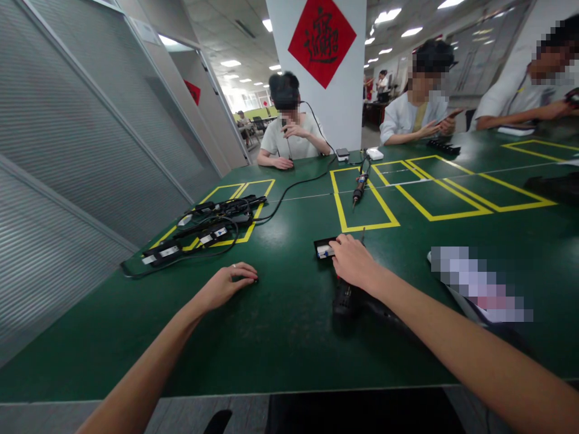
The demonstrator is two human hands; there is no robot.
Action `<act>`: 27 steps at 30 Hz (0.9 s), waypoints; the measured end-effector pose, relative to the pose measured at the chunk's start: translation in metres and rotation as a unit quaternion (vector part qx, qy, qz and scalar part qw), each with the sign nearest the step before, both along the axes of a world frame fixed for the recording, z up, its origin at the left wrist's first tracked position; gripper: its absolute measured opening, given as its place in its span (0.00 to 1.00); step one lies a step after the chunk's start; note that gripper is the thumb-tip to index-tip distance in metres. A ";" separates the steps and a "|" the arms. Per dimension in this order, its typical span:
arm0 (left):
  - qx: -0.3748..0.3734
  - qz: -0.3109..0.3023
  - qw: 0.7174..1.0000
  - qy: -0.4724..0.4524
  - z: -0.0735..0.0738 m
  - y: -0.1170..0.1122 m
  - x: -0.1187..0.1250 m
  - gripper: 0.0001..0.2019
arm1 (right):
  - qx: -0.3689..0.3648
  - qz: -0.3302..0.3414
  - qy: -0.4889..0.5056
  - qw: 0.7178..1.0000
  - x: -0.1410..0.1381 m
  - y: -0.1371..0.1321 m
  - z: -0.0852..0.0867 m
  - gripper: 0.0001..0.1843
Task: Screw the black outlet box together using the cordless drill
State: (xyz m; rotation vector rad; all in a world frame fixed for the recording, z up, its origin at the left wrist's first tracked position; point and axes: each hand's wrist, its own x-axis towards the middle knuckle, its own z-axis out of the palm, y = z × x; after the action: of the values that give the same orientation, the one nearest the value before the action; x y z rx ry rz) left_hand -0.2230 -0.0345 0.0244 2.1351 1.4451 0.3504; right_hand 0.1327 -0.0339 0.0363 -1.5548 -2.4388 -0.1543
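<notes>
My left hand [227, 284] rests palm down on the green table [280, 337], fingers curled together over something small and dark I cannot make out; a ring shows on one finger. My right hand [351, 260] reaches forward and lies over the near end of a small black device [322, 248] with a white and blue label, fingers bent on it. Under my right wrist lies a black electric screwdriver [344, 299], its body pointing towards me.
A pile of black devices and cables [205, 228] lies at the left in a yellow-taped box. Another electric screwdriver [359, 188] lies in a taped box ahead. Three people sit at the far side. A blurred item [479, 283] lies at the right.
</notes>
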 end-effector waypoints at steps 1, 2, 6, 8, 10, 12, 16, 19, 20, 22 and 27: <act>-0.002 -0.003 1.000 -0.001 0.000 0.000 -0.002 0.17 | -0.001 -0.007 -0.003 1.000 0.000 0.000 0.001 0.13; 0.000 -0.001 1.000 -0.002 0.001 0.000 -0.003 0.18 | -0.003 -0.015 -0.008 1.000 0.001 -0.001 0.002 0.12; 0.049 0.028 0.998 -0.012 0.007 -0.001 0.010 0.22 | -0.014 -0.047 -0.028 0.998 0.001 -0.002 0.005 0.11; 0.096 0.026 0.995 -0.023 0.010 0.000 0.034 0.23 | -0.023 -0.051 -0.041 0.998 -0.001 0.001 0.006 0.11; 0.146 -0.008 0.989 -0.031 0.011 0.006 0.071 0.24 | -0.030 -0.053 -0.052 0.997 -0.006 0.004 0.007 0.10; 0.196 -0.046 0.979 -0.030 0.009 0.016 0.113 0.28 | -0.029 -0.065 -0.056 0.996 -0.013 0.009 0.007 0.10; 0.213 -0.151 0.964 -0.047 0.001 0.042 0.179 0.29 | -0.012 -0.086 -0.039 0.995 -0.021 0.014 0.005 0.12; 0.184 -0.151 0.968 -0.078 -0.007 0.057 0.193 0.23 | 0.005 -0.082 -0.010 0.997 -0.019 0.014 0.003 0.13; 0.171 -0.133 0.972 -0.087 -0.010 0.060 0.192 0.22 | 0.012 -0.079 0.001 0.997 -0.018 0.013 0.003 0.12; 0.135 -0.098 0.981 -0.102 -0.016 0.064 0.183 0.24 | 0.027 -0.073 0.023 0.997 -0.016 0.011 0.003 0.11; 0.074 -0.014 0.992 -0.104 -0.017 0.063 0.159 0.26 | 0.071 -0.078 0.088 0.990 -0.014 0.008 0.007 0.09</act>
State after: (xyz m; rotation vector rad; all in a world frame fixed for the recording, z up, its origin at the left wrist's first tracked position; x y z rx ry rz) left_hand -0.0638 0.0285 0.0072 2.1589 1.3035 0.6681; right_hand 0.1192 -0.0255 0.0437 -1.6225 -2.1242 -0.2032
